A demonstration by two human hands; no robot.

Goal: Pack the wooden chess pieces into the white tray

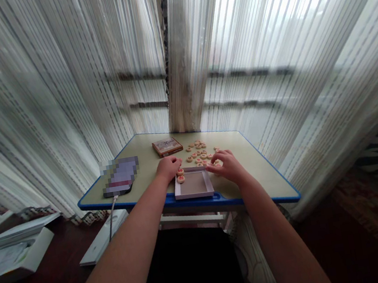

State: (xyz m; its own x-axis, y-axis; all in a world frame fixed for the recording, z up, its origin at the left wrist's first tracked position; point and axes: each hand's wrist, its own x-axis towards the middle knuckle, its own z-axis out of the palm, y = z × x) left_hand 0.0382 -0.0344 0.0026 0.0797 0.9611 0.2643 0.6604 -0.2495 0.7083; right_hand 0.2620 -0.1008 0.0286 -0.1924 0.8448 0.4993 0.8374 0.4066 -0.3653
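A shallow pale box tray (203, 192) lies at the table's near edge. Two round wooden Chinese chess pieces (180, 179) with red characters sit inside along its left wall. My left hand (169, 167) is at the tray's far left corner, its fingers drawn together; whatever they hold is hidden. Beyond the tray's far right corner, my right hand (228, 166) has thumb and fingers bent around a Chinese chess piece, which they partly cover. More loose Chinese chess pieces (199, 153) are scattered past the tray, between and beyond my hands.
A flat printed box (167, 147) lies farther back on the blue-edged table (146, 143). On the left is a phone (120, 177), its screen blurred out, with a cable (112, 216) hanging over the edge. Striped curtains (175, 57) stand behind. White boxes (16, 255) are below left.
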